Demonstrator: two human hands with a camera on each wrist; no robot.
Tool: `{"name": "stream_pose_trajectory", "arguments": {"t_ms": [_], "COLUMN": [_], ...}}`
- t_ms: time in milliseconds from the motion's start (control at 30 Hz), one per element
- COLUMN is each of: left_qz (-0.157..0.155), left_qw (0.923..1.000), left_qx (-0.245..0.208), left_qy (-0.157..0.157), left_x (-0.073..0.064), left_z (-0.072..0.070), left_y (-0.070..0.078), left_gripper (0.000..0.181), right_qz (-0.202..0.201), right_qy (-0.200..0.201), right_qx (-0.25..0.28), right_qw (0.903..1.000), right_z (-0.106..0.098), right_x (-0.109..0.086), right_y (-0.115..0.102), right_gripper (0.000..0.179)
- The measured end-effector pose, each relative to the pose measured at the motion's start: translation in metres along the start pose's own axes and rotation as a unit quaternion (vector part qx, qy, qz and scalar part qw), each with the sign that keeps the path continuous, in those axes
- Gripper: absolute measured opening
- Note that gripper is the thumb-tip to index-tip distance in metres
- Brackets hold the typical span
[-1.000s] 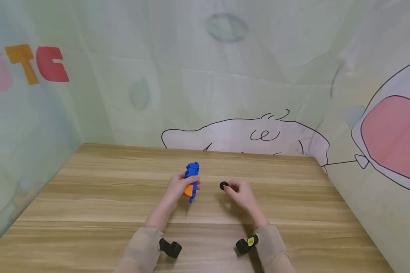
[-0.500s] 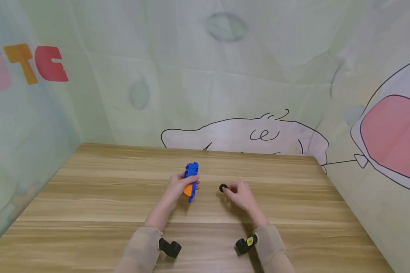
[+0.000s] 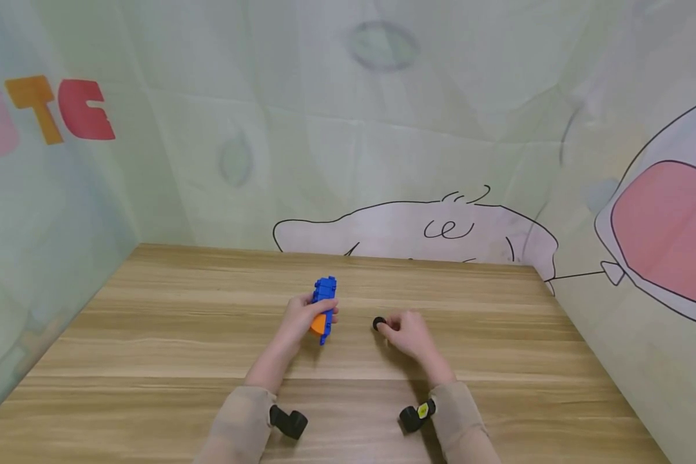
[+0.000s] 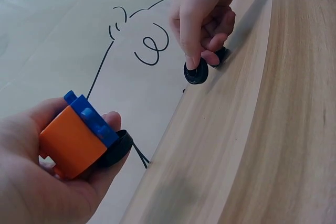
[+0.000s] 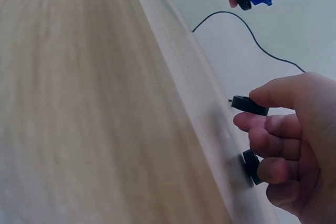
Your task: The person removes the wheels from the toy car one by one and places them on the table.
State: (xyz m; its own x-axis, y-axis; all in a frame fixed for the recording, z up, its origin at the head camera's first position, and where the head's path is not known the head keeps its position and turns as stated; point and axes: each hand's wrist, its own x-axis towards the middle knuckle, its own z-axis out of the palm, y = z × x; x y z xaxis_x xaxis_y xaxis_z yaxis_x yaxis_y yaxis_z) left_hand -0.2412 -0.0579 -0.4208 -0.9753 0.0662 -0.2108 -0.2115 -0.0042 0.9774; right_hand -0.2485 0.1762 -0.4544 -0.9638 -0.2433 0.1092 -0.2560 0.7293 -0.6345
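Note:
My left hand (image 3: 296, 317) grips a small building-block toy car (image 3: 326, 289), blue along its length with an orange block (image 4: 73, 141) at one end. Black wheels show on its underside in the wrist views, such as one wheel (image 5: 243, 1) beside the fingertips. Out to the right, my right hand (image 3: 408, 332) pinches a loose black toy wheel (image 5: 250, 105) between thumb and forefinger, above the table. Below it, a second black wheel (image 5: 251, 166) sits at the curled lower fingers, close over the wood; I cannot tell whether they hold it.
Both forearms reach over a wood-grain table (image 3: 168, 335). Printed cloth (image 3: 325, 142) walls off its back and sides. A black wrist camera (image 3: 290, 422) is strapped to the left sleeve, another camera (image 3: 414, 415) to the right.
The right hand has come slightly nearer and lower with its wheel, which has tilted a little in the fingers. The left hand and the toy car stay nearly still.

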Motion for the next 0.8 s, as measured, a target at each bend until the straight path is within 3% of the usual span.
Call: {"name": "stream_pose_trajectory", "arguments": {"t_ms": [267,800], "left_qz": [0.002,-0.001], "left_qw": [1.0,1.0], "left_qx": [0.006,0.006], "left_qy": [0.001,0.008], "left_x": [0.0013,0.0003], "left_z": [-0.0003,-0.001], "left_y": [-0.0009,0.0012], "left_gripper": [0.048,0.05], "right_qz": [0.023,0.048], "right_qy": [-0.024,-0.012], "right_qx": [-0.013,0.006], "right_qw": [0.9994,0.9988], "right_z": [-0.0005,0.0002], "right_x": [-0.0002,0.0006], "right_y": [0.0005,0.0065], "right_gripper": [0.043,0.041]}}
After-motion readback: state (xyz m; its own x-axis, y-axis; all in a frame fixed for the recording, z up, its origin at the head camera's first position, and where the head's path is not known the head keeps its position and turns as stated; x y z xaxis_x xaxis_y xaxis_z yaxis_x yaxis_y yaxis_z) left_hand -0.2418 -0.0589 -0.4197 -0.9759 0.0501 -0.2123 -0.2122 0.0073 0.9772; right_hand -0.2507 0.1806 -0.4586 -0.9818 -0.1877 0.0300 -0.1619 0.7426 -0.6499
